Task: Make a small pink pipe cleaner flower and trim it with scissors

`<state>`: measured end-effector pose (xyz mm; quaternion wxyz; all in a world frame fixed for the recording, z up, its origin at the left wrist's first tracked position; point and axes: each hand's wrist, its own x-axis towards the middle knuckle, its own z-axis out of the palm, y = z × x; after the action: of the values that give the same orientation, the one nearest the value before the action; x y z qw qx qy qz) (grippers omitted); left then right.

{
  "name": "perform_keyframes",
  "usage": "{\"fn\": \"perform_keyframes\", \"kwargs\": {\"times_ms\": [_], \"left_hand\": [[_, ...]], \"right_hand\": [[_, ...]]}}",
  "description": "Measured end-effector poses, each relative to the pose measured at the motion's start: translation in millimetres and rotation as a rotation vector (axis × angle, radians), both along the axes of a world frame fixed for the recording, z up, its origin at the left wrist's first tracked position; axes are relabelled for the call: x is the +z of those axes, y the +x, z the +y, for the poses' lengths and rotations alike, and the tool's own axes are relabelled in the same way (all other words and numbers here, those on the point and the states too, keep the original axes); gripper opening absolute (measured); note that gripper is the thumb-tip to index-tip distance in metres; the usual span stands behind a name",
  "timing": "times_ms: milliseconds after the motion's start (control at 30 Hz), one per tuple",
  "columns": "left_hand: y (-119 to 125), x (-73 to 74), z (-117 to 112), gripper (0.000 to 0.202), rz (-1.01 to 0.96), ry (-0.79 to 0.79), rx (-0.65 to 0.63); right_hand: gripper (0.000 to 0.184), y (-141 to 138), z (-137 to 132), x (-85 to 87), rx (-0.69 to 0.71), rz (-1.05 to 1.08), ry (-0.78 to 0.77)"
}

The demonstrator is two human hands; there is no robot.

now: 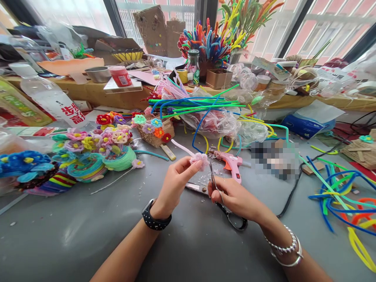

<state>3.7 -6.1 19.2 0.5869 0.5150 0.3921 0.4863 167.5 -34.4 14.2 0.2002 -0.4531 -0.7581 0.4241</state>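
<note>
A pale pink fuzzy pipe-cleaner flower (200, 159) with a stem sticking out to the left is pinched in my left hand (179, 178). My right hand (235, 197) is closed around small silver scissors (212, 177), their thin blades pointing up and touching or close beside the flower's right edge. Beneath my right hand, larger scissors with black handles (237, 221) lie on the table, partly covered. A pink glue gun (234, 166) rests just beyond my right hand.
Pots of pipe-cleaner flowers (119, 156) stand on the left near a plastic bottle (54, 96). Bundled pipe cleaners (202, 105) lie at the back, and loose ones (337, 192) on the right. A black cable (293, 192) crosses the grey table (88, 235), where small scraps are scattered.
</note>
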Motion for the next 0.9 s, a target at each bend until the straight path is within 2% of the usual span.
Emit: {"fn": "perform_keyframes", "kwargs": {"times_ms": [600, 900], "left_hand": [[0.0, -1.8, 0.3, 0.014, 0.031, 0.005, -0.014], [0.4, -1.7, 0.2, 0.014, 0.023, -0.011, -0.005]], "right_hand": [[0.045, 8.0, -0.4, -1.0, 0.046, -0.076, 0.03], [0.034, 7.0, 1.5, 1.7, 0.038, -0.031, 0.001]]}}
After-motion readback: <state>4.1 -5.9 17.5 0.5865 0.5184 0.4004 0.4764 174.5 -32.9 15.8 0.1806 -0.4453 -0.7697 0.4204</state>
